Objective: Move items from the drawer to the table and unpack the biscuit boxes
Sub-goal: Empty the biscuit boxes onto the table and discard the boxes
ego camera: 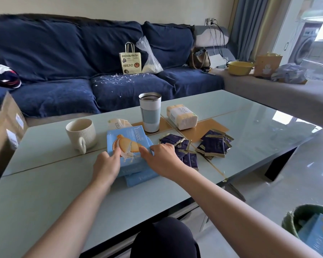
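Note:
A light blue biscuit box (128,144) lies on top of another blue box (141,178) on the glass table (45,187). My left hand (107,162) rests on the top box's near left corner, its fingers reaching onto the lid. My right hand (160,155) touches the box's right edge with straight fingers and covers part of a pile of dark blue biscuit packets (177,144). A second pile of the same packets (215,144) lies further right.
A cream mug (81,134), a white tumbler (150,112) and wrapped tissue packs (182,116) stand behind the boxes. A green basket (309,226) with another blue box is on the floor at right. A blue sofa runs behind the table; a cardboard box (4,131) stands left.

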